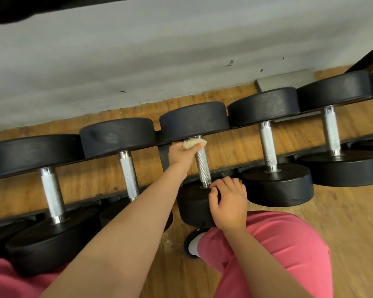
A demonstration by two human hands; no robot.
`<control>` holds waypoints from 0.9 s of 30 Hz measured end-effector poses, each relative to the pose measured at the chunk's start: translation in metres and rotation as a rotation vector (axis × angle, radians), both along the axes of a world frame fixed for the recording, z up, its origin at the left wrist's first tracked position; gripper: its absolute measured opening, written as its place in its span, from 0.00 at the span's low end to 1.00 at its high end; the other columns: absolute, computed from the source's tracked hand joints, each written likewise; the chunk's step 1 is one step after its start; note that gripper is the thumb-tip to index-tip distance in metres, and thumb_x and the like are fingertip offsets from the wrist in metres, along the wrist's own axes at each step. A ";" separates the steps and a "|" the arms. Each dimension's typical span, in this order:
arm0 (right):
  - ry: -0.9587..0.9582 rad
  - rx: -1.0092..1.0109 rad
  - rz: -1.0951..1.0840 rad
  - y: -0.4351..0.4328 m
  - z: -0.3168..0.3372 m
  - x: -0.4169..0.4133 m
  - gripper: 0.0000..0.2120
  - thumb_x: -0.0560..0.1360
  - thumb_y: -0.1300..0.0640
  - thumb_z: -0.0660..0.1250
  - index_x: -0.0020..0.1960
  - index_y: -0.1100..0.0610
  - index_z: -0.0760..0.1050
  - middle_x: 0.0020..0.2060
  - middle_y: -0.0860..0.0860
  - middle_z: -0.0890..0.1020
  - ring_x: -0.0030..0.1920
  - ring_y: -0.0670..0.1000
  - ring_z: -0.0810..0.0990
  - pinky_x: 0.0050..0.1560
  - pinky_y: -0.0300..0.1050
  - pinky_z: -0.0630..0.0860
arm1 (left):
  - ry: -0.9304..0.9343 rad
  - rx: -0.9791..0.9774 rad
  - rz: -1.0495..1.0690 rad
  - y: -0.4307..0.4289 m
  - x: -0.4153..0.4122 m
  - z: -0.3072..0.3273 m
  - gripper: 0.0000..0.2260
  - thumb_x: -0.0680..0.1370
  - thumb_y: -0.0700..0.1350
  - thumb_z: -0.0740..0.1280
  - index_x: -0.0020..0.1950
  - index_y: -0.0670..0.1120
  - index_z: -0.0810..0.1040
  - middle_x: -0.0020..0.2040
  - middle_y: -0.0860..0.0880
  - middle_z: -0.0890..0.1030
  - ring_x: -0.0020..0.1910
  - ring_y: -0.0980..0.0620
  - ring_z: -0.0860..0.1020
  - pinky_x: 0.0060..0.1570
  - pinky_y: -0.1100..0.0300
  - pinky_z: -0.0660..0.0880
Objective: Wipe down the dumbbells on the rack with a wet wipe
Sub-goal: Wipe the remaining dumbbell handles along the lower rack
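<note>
- The middle dumbbell (202, 166) lies across the rack (310, 116), its long axis running from the person toward the wall (138, 61). The far head (194, 120) sits at the wall side and the near head (192, 207) at the person's side.
- The wet wipe (193, 143), bunched and greyish, sits at the far end of this dumbbell's knurled handle, just under the far head.
- The left hand (182, 154) is closed around the wipe and presses it to the handle from the left side. Wipe and handle are in contact.
- The right hand (229, 203) grips the near head, with the fingers curled over its upper edge beside the handle's collar and the thumb on its face.
- The bare length of the handle between the two hands is exposed.
- A neighbouring dumbbell to the left (128, 173) and another to the right (267, 147) lie parallel. Their far heads touch or nearly touch the middle dumbbell's far head.
- Wooden floor (342, 222) shows below the rack and in the gaps between the handles.
</note>
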State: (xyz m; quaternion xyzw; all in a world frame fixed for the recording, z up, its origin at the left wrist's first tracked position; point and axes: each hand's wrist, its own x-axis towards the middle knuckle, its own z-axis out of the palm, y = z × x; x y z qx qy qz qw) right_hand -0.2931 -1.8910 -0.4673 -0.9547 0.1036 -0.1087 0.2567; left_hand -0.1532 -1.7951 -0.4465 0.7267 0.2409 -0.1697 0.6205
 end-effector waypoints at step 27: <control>-0.004 -0.009 -0.002 -0.001 -0.002 0.000 0.13 0.74 0.54 0.56 0.41 0.55 0.78 0.38 0.49 0.75 0.41 0.52 0.71 0.46 0.45 0.64 | -0.146 0.080 -0.015 0.018 -0.021 0.001 0.11 0.73 0.41 0.75 0.49 0.47 0.74 0.47 0.52 0.81 0.47 0.51 0.81 0.45 0.61 0.79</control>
